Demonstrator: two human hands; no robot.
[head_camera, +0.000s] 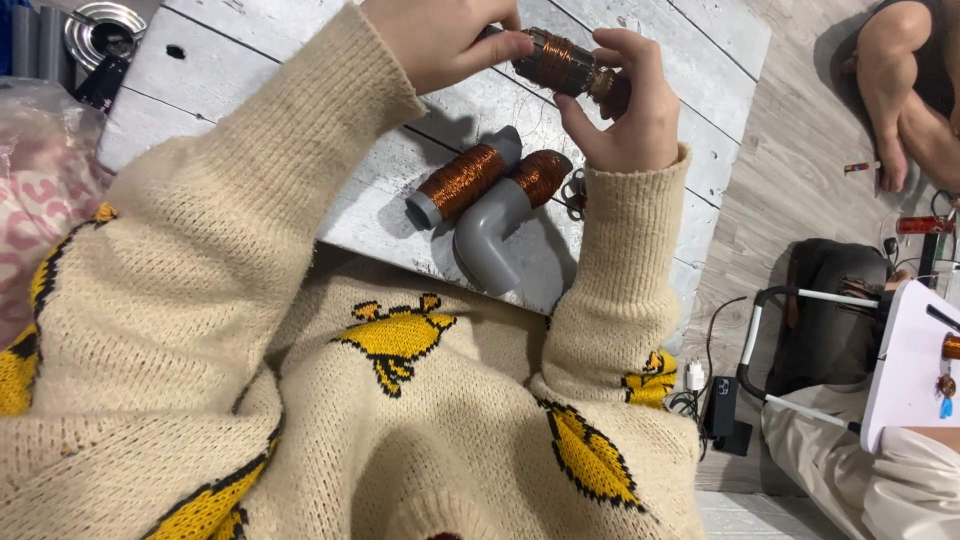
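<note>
Cream sweater sleeves (200, 270), both hands' fingers (500, 45) grasping copper-wound pipe (560, 62) between them

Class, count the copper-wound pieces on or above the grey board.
3: one coil held between left hand and right hand; a wound straight pipe and wound elbow pipe lying on the board.

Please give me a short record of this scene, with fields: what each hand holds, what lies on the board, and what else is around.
left hand: left hand grips one end of the held coil, a tube wound with copper wire
right hand: right hand supports the other end of it
on board: two grey pipe elbows wound with copper wire, lying side by side on the whitewashed wooden board
clothing: cream knitted sweater with yellow figures
nearby: another person sits on the floor at upper right; a phone lies on the floor
</note>
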